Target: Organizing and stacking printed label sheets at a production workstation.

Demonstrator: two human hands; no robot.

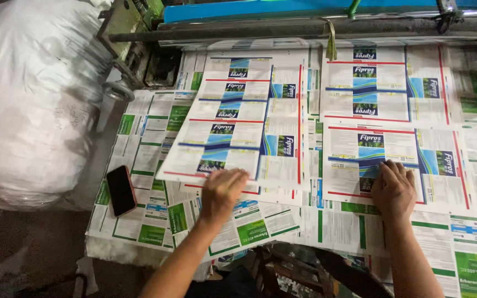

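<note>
My left hand point(222, 190) rests on the near edge of a printed sheet point(238, 116) with blue and red label panels; the sheet lies slightly askew and lifted at its near edge. My right hand point(394, 187) presses flat, fingers together, on the near edge of a second similar sheet point(382, 99) on the right. Both sheets lie on a table covered with green-and-white printed sheets point(338, 226).
A dark phone in a red case point(121, 190) lies on the table's left part. A big white plastic sack point(28, 99) stands at the left. A machine with a metal roller point(305, 27) and a blue bar runs along the far edge.
</note>
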